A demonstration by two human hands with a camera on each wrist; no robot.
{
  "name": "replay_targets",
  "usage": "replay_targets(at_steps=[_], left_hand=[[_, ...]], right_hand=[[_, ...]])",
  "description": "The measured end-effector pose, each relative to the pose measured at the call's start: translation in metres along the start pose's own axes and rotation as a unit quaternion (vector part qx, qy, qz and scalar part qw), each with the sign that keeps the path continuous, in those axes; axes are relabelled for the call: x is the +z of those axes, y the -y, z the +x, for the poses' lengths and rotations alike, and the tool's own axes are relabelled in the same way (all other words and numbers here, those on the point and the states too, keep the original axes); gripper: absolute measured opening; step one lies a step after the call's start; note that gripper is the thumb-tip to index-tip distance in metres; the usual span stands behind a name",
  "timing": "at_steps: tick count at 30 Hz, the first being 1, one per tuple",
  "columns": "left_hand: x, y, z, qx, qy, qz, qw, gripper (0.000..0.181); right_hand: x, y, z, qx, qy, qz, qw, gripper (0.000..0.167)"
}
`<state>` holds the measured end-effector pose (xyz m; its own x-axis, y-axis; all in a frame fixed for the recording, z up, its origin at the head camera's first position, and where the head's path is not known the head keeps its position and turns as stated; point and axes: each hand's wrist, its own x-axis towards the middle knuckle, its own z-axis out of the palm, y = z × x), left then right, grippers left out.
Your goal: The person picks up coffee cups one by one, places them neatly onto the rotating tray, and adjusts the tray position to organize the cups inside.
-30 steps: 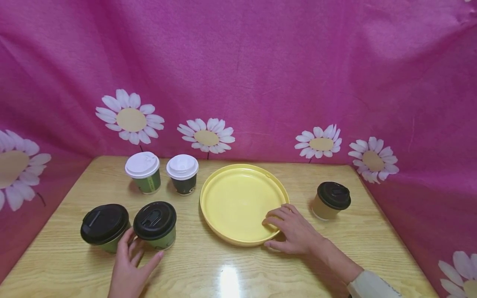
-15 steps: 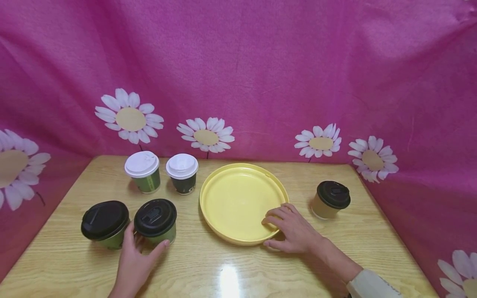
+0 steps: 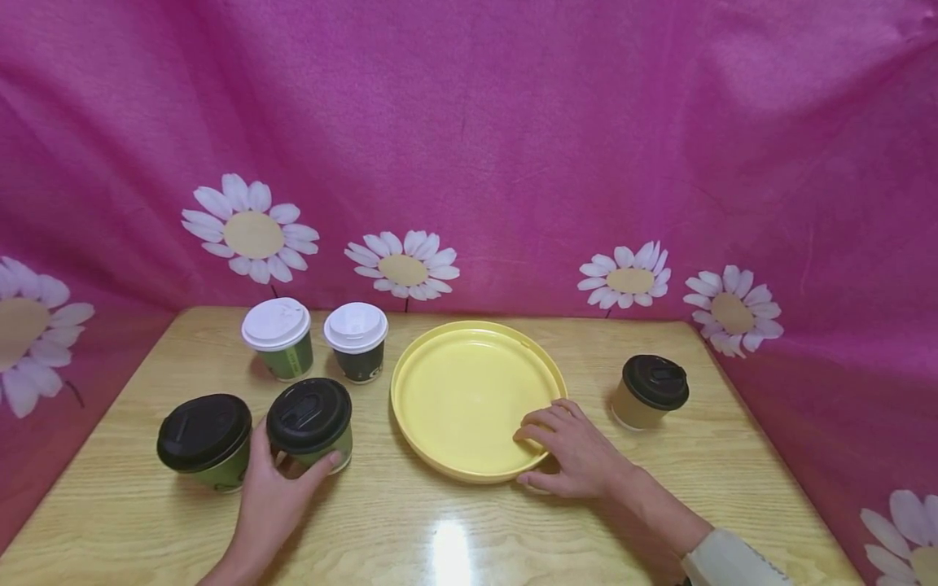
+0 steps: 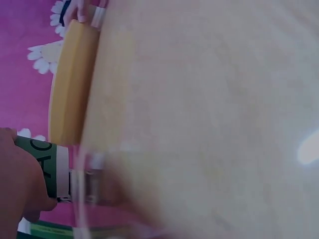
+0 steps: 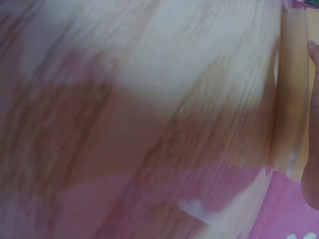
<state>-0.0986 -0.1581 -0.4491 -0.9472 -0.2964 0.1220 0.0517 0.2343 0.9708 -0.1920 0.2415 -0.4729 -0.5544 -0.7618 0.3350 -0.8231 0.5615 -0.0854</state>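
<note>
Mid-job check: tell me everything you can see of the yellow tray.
The tray is round and plain yellow, with a broad flat floor and a low raised rim; it looks like smooth, slightly glossy plastic. A small mark shows at the far right of the rim, too small to make out. It lies level, open side up, on the wooden table, near the middle. The right hand holds its near right edge, fingers over the rim.
</note>
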Motion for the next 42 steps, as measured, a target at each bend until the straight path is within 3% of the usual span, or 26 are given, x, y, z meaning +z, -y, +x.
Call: replay_targets(at_steps=[10, 21, 31, 42], left_hand=[[0.015, -0.039, 0.015, 0.032, 0.058, -0.052, 0.9964, 0.092], [0.05, -0.048, 0.03, 0.101, 0.124, -0.061, 0.9853, 0.092], [0.074, -0.048, 0.033, 0.088, 0.156, -0.059, 0.9821, 0.091], [0.089, -0.043, 0.036, 0.059, 0.197, -0.043, 0.9776, 0.09]], right_hand=[[0.001, 0.001, 0.0, 0.002, 0.0, 0.001, 1.0, 0.048], [0.0, 0.002, 0.0, 0.007, 0.0, -0.003, 1.0, 0.05], [-0.001, 0.005, 0.001, 0.01, -0.003, -0.01, 0.9999, 0.049], [0.001, 0.007, 0.0, 0.011, -0.011, -0.012, 0.9998, 0.049]])
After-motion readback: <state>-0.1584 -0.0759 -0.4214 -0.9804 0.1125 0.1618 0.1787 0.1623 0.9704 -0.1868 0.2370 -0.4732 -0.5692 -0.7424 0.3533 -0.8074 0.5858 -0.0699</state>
